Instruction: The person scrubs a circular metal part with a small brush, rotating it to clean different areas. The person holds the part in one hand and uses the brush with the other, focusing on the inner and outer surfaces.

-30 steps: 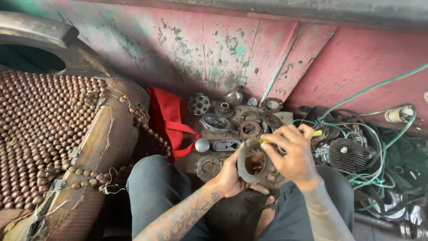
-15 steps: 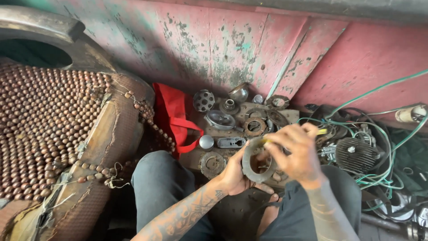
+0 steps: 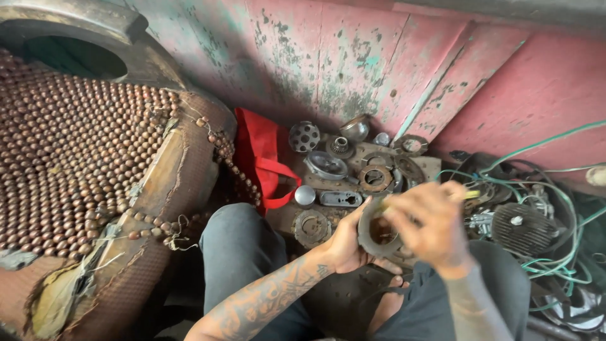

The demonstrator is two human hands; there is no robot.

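While left hand grips ring-shaped metal part, right hand, blurred, pinches yellow-tipped tool; slip risks dropping part among floor's scattered pieces.

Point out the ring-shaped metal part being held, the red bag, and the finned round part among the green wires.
ring-shaped metal part (image 3: 372,232), head view, on its left rim.
red bag (image 3: 255,142), head view, on its cloth body.
finned round part (image 3: 521,227), head view, on its ribbed face.
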